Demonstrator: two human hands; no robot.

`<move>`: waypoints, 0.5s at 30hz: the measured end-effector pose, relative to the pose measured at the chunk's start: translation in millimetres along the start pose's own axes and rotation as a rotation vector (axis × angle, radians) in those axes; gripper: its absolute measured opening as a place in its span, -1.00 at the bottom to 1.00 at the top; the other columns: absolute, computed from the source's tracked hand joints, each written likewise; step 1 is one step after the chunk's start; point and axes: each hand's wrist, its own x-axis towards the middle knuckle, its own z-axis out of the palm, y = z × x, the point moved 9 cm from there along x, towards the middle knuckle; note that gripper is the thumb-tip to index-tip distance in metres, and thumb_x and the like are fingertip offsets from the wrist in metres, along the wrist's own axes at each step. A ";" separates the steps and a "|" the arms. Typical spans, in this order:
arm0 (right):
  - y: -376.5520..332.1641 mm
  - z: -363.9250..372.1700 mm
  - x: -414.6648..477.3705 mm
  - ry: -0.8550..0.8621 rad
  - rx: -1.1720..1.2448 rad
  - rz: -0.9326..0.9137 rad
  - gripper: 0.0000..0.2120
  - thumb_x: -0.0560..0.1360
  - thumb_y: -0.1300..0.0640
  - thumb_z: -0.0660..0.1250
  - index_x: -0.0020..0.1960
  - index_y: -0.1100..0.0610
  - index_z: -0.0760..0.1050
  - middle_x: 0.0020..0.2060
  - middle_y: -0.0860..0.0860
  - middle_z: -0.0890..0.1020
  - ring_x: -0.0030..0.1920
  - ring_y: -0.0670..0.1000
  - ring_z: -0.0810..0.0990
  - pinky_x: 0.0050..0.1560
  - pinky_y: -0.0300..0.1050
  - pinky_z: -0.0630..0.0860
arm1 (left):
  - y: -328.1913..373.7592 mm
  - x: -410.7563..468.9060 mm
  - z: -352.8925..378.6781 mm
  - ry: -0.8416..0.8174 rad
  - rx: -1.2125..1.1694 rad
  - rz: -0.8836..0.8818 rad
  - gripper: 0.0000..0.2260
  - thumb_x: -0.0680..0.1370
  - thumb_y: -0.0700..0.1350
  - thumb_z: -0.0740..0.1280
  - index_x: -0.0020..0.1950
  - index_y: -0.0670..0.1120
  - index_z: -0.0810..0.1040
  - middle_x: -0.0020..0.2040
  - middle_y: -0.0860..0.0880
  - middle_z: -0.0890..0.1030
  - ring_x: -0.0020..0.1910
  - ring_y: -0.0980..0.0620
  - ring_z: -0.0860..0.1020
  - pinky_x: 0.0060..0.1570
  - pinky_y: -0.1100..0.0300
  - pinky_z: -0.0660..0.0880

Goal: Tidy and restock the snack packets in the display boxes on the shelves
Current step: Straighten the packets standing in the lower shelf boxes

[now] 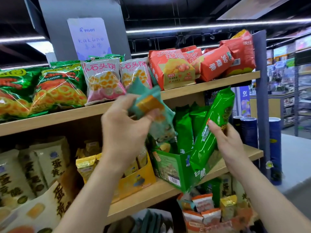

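Note:
My left hand (124, 130) grips teal and orange snack packets (149, 105), blurred by motion, in front of the top shelf edge. My right hand (227, 142) holds a long green packet (213, 125), tilted, above the green display box (170, 167) on the middle shelf. Several more green packets (185, 130) stand upright inside that box. A yellow display box (134, 179) with yellow packets sits to its left, partly behind my left forearm.
The top shelf (210, 84) carries green ring-snack bags (58, 86), pink-white bags (102, 78) and red bags (170, 68). Cream bags (25, 174) fill the middle shelf's left. Orange and white packets (205, 212) lie below. Blue tubes (249, 132) stand right of the shelf end.

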 end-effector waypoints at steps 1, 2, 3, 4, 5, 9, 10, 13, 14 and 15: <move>-6.3 -3.5 -1.0 0.053 0.040 -0.030 -0.70 0.42 -0.20 0.36 0.07 -0.07 0.52 -0.01 -0.14 0.65 0.00 -0.17 0.62 0.03 -0.17 0.49 | 5.6 -0.2 -15.4 0.038 -0.025 0.021 -0.75 0.40 0.04 0.51 0.03 0.01 0.62 -0.02 0.01 0.65 -0.03 -0.02 0.64 -0.09 -0.08 0.62; -16.2 -5.7 -3.1 0.103 0.082 -0.078 -0.65 0.38 -0.21 0.38 0.07 -0.04 0.54 -0.05 -0.14 0.66 -0.03 -0.17 0.63 0.00 -0.19 0.51 | 10.2 -1.1 -29.7 0.074 -0.034 0.040 -0.75 0.41 0.04 0.51 0.02 0.01 0.62 -0.02 0.00 0.66 -0.03 -0.03 0.65 -0.09 -0.08 0.63; -27.1 -6.1 -4.4 0.138 0.113 -0.137 -0.62 0.36 -0.20 0.39 0.08 -0.03 0.53 -0.07 -0.13 0.66 -0.06 -0.17 0.64 -0.05 -0.23 0.52 | 14.0 -2.6 -41.6 0.105 -0.032 0.054 -0.76 0.42 0.03 0.52 0.02 0.01 0.61 -0.02 -0.01 0.67 -0.04 -0.03 0.66 -0.09 -0.06 0.63; -40.1 -3.0 -7.0 0.150 0.124 -0.200 -0.62 0.37 -0.17 0.41 0.11 -0.02 0.51 -0.08 -0.13 0.65 -0.08 -0.20 0.63 -0.08 -0.29 0.52 | 15.2 -5.0 -50.9 0.128 -0.024 0.061 -0.76 0.43 0.00 0.53 0.02 -0.01 0.60 -0.02 0.00 0.67 -0.05 0.00 0.67 -0.09 -0.01 0.64; -51.5 2.5 -8.6 0.149 0.102 -0.259 -0.61 0.40 -0.12 0.43 0.15 0.01 0.48 -0.07 -0.13 0.63 -0.09 -0.22 0.62 -0.09 -0.34 0.51 | 15.1 -8.0 -57.1 0.139 -0.013 0.062 -0.77 0.43 -0.02 0.53 0.02 -0.02 0.59 -0.02 0.01 0.66 -0.05 0.03 0.67 -0.10 0.04 0.64; -73.3 41.3 -14.7 0.089 -0.173 -0.409 -0.55 0.40 -0.05 0.51 0.16 0.06 0.40 -0.06 -0.12 0.59 -0.06 -0.21 0.58 -0.03 -0.38 0.47 | -1.5 -22.3 -65.7 0.130 0.018 0.017 -0.76 0.43 0.02 0.54 0.02 0.00 0.59 -0.01 -0.02 0.66 -0.04 -0.01 0.67 -0.11 0.04 0.64; -71.1 50.2 -15.8 0.070 -0.235 -0.412 -0.54 0.39 -0.04 0.53 0.14 0.05 0.38 -0.09 -0.16 0.58 -0.07 -0.24 0.58 -0.06 -0.43 0.45 | -5.9 -26.3 -66.3 0.123 0.008 0.002 -0.77 0.43 0.01 0.54 0.01 0.01 0.60 -0.02 -0.03 0.66 -0.04 -0.02 0.67 -0.13 0.04 0.65; -64.6 67.7 -16.8 0.025 -0.405 -0.428 -0.52 0.39 -0.08 0.53 0.11 0.03 0.34 -0.13 -0.19 0.56 -0.13 -0.23 0.57 -0.08 -0.29 0.53 | -9.5 -37.8 -66.5 0.103 -0.009 -0.002 -0.79 0.43 0.04 0.53 -0.01 0.07 0.60 -0.04 0.00 0.65 -0.06 0.00 0.66 -0.19 0.11 0.65; -66.4 69.3 -17.0 0.020 -0.451 -0.448 -0.53 0.39 -0.09 0.52 0.11 0.03 0.34 -0.14 -0.16 0.56 -0.14 -0.18 0.58 -0.07 -0.17 0.55 | -9.5 -41.2 -66.1 0.093 -0.007 -0.001 -0.80 0.43 0.06 0.52 -0.01 0.08 0.60 -0.04 0.01 0.64 -0.06 0.01 0.66 -0.21 0.13 0.65; -69.1 67.5 -15.8 0.030 -0.482 -0.467 -0.53 0.39 -0.10 0.52 0.11 0.03 0.34 -0.13 -0.12 0.58 -0.13 -0.09 0.59 -0.07 -0.07 0.56 | -9.7 -44.4 -64.6 0.078 -0.008 -0.002 -0.81 0.44 0.06 0.51 -0.01 0.08 0.59 -0.03 0.02 0.64 -0.05 0.02 0.66 -0.23 0.14 0.65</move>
